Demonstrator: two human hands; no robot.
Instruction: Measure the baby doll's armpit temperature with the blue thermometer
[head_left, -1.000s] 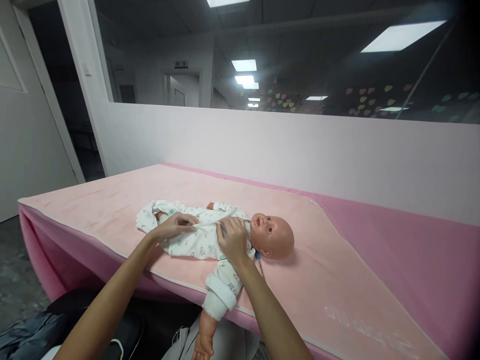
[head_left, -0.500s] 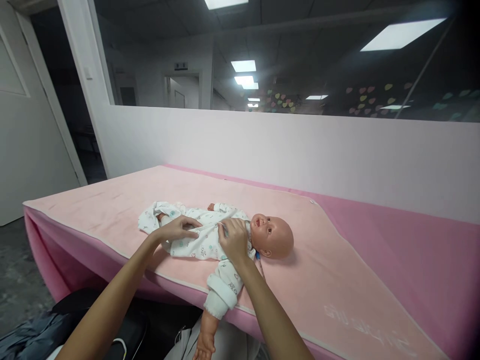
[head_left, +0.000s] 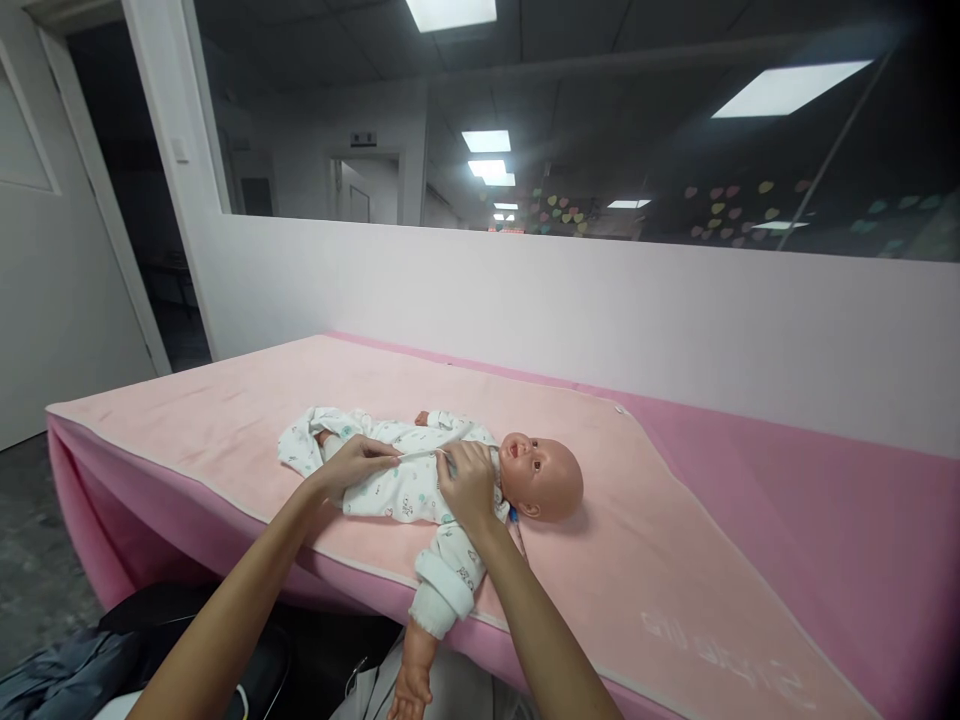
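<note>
The doll's garment [head_left: 397,496] is showing a white ground with a scattered print of small green and dark motifs. The doll's head [head_left: 553,476] is displaying a uniform tan-brown. The blanket [head_left: 630,570] is presenting pale pink with white lettering [head_left: 721,658]; the undercloth [head_left: 847,510] is showing deeper pink. The heart stickers [head_left: 566,215] are appearing in yellow, pink and green.
</note>
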